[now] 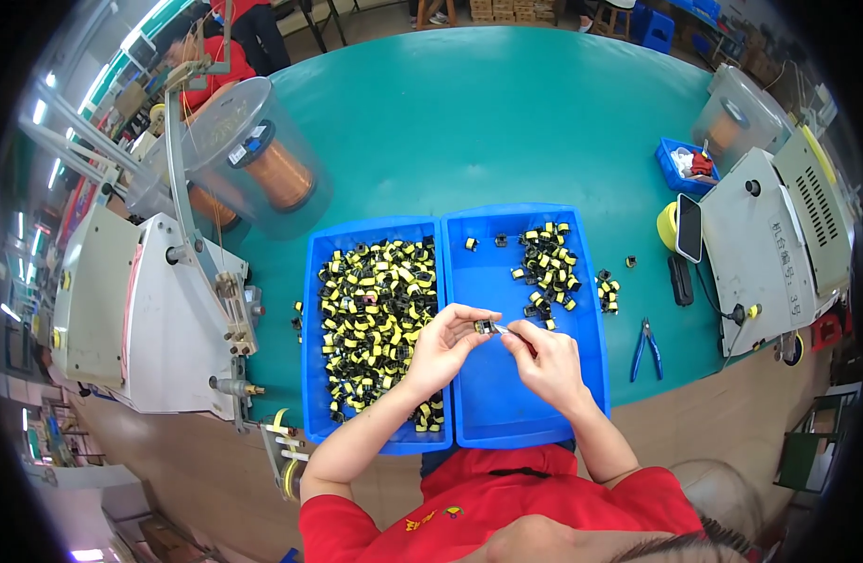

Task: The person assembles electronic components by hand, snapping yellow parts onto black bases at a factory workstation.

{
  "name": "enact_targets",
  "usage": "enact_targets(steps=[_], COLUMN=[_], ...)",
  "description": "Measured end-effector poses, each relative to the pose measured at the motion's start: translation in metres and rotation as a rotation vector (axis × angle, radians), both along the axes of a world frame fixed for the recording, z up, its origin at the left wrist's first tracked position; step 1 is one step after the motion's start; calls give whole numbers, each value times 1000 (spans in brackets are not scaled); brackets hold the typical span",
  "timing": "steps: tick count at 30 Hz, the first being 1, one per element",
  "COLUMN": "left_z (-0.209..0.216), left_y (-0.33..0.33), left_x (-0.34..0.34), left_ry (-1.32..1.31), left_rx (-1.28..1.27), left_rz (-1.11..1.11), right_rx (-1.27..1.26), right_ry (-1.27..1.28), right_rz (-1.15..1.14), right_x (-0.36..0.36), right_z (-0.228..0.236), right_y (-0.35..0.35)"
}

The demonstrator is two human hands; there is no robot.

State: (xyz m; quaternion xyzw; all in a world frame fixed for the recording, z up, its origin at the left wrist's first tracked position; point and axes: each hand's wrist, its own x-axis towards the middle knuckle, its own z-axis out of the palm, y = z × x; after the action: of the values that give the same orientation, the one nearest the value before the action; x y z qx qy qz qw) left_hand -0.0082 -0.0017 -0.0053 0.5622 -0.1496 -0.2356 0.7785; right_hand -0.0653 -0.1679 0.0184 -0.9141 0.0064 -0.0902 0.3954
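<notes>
1 small black-and-yellow coil component [484, 327] is pinched by the left hand [449, 345], over the right of 2 rectangular blue plastic trays [478, 291], both set on a green worktop [450, 122]. 1 slim metal-tipped tool [504, 329] is gripped by the right hand [549, 364], point at the component.

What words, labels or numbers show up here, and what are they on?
I'll place the writing without copying it.
White machine box on the right: large, clear dark characters and a number.
Red shirt: yellow lettering, too small to read, beside an emblem.
Copper wire spool on the left: white label, too small to read.
</notes>
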Motion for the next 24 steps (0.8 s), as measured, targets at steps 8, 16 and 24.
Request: enact_targets(steps=[8,16,24], left_z=[-3,0,-1], left_y=[6,5,5], left_x=[6,6,5], left_ry=[213,306,250], left_rx=[-17,-129,-19], left_rz=[-70,-83,-84], right_rx=[6,24,-16], right_ry=[47,45,28], right_rz=[23,25,35], right_x=[0,-2,-2], right_z=[0,-1,-3], right_y=[0,4,5])
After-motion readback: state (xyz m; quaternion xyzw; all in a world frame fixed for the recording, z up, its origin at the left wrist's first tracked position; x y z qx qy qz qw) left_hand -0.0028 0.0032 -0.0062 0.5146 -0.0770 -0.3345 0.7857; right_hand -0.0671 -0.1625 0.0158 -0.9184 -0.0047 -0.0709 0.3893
